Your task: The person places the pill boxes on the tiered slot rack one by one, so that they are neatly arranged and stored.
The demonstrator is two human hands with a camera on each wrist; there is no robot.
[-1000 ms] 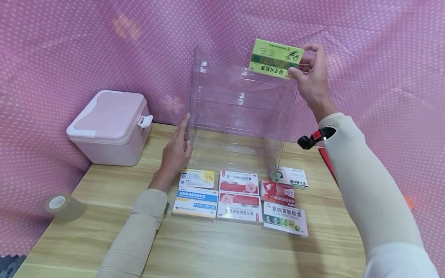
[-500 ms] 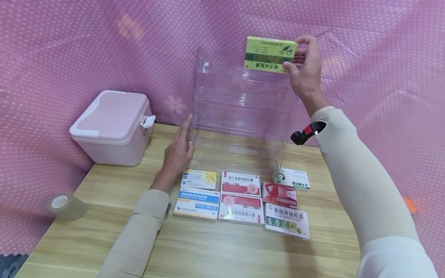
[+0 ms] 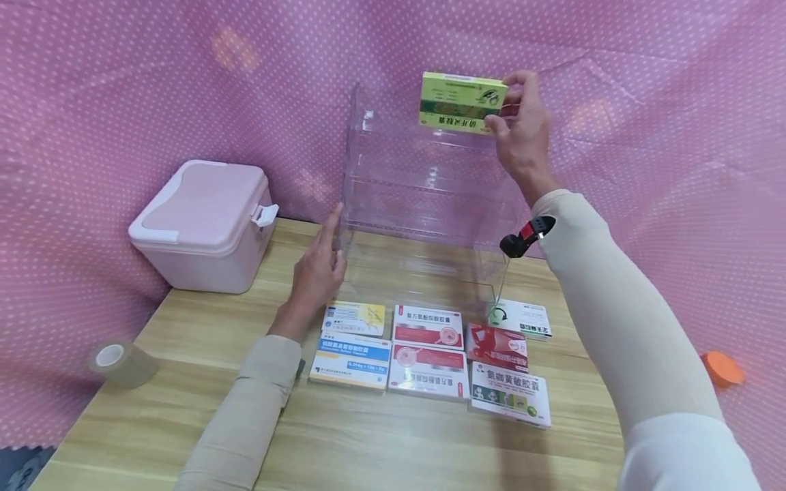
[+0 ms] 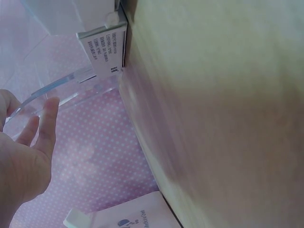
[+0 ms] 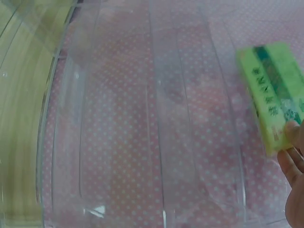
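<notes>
A clear plastic tiered shelf (image 3: 424,204) stands at the back of the wooden table (image 3: 368,443). My right hand (image 3: 522,129) pinches a green medicine box (image 3: 462,101) above the shelf's top tier; the right wrist view shows the green medicine box (image 5: 273,102) over the clear shelf (image 5: 142,123). Fingers straight, my left hand (image 3: 316,266) rests against the shelf's lower left side, and the left hand (image 4: 28,142) touches the clear edge in the left wrist view. Several medicine boxes (image 3: 430,348) lie in rows in front of the shelf.
A pink lidded case (image 3: 205,221) sits at the back left. A roll of beige tape (image 3: 119,363) lies at the left edge, an orange object (image 3: 721,368) at the far right. Pink dotted cloth (image 3: 123,82) hangs behind the table.
My right hand has carried the green box leftward along the shelf's top. The left hand stays against the shelf's side.
</notes>
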